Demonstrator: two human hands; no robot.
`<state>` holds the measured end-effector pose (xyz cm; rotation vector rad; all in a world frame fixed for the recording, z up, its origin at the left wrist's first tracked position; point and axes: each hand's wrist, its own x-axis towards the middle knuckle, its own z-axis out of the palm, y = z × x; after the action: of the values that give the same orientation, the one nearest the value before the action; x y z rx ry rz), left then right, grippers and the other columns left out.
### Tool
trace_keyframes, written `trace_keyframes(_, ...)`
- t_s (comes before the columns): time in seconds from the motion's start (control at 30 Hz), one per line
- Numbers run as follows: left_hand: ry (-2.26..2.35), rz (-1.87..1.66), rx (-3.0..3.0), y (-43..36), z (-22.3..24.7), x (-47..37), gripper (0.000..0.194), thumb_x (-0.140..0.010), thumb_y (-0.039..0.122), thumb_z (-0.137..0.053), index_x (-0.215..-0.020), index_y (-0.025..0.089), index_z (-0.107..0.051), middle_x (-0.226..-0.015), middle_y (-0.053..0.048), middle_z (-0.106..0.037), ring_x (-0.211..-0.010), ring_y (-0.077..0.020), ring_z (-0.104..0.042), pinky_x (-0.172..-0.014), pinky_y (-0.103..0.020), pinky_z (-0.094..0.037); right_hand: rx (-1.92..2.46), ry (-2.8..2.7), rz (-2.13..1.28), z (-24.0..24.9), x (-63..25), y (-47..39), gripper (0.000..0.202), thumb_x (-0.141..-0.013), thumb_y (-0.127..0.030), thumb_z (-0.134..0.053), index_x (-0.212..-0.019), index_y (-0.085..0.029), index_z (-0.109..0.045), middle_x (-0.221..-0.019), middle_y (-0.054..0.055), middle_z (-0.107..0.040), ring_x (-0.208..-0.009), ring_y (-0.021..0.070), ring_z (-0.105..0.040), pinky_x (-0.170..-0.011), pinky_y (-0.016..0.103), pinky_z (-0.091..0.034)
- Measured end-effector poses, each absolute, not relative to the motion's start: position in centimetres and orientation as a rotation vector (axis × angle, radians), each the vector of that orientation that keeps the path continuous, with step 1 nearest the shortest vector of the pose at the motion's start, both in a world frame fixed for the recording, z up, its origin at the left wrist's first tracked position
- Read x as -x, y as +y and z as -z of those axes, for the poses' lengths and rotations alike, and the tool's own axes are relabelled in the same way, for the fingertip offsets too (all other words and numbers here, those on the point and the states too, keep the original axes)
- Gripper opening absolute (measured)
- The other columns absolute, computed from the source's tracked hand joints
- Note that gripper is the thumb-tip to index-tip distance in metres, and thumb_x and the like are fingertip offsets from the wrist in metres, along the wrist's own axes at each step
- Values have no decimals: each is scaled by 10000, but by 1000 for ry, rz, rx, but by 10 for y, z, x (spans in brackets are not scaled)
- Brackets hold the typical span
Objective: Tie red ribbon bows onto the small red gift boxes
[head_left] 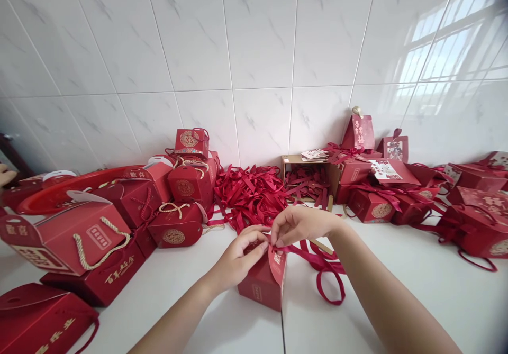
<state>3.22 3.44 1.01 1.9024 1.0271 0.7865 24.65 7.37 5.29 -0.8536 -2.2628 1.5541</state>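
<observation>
A small red gift box point(260, 286) with pale printed characters stands on the white table in front of me. My left hand point(244, 253) lies along its top left side, thumb and fingers closed around the upper edge. At the raised top flap point(277, 263), my right hand point(297, 226) pinches a dark red ribbon point(296, 248) between thumb and fingertips. From there the ribbon trails right and ends in a loop on the table. My fingers hide the spot where ribbon and flap meet.
A heap of red ribbons point(254, 192) lies behind the box, beside an open carton point(335, 179) holding more red strips. Red gift boxes point(174, 232) are stacked on the left, near a red tray point(71, 187). More boxes point(369, 206) crowd the right. A tiled wall point(262, 52) rises behind.
</observation>
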Motion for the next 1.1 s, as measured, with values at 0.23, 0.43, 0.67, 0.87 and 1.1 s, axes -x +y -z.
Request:
trace_keyframes(0.23, 968, -868, -1681, 32, -17, -29, 277, -891, 470, -473, -784, 218, -515, -1358, -38, -529, -1266, -252, -478, -1042, -417, -405, 1179, -2223, -1121, -62, -240, 59, 309, -712, -428, -725, -875, -196, -603, -767, -1, -641, -677, 128, -563, -574, 222, -416)
trace_keyframes(0.43, 827, -995, -1480, 35, -23, -25, 250, -920, 429, -442, -792, 215, -468, -1363, -27, -519, -1244, -231, -502, -1008, -388, -449, 1021, -2174, -1170, -58, -224, 56, 336, -769, -509, -644, -747, -174, -657, -736, 6, -584, -626, 109, -481, -546, 229, -366)
trace_keyframes(0.67, 848, -817, -1867, 34, -22, -11, 373, -875, 412, -558, -1218, 283, -490, -1348, -38, -508, -1289, -248, -435, -1107, -412, -333, 696, -1835, -1357, -74, -231, 45, 294, -792, -441, -664, -734, -161, -597, -652, -30, -507, -577, 77, -427, -553, 216, -348)
trace_keyframes(0.87, 1016, -712, -1954, 30, -4, -12, 498, -927, 437, -448, -1400, 334, -333, -1513, -20, -332, -1400, -232, -292, -1160, -408, -256, 598, -1670, -1113, -100, -258, 11, 218, -849, -374, -629, -733, -191, -605, -696, -1, -567, -643, 116, -508, -628, 262, -428)
trace_keyframes(1.1, 970, -835, -1602, 28, 1, -20, 499, -926, 475, -421, -1406, 358, -355, -1555, 61, -260, -1450, -216, -162, -1180, -364, -208, 266, -1539, -852, -113, -289, -18, 125, -866, -332, -598, -797, -254, -666, -648, 18, -544, -644, 158, -552, -593, 314, -449)
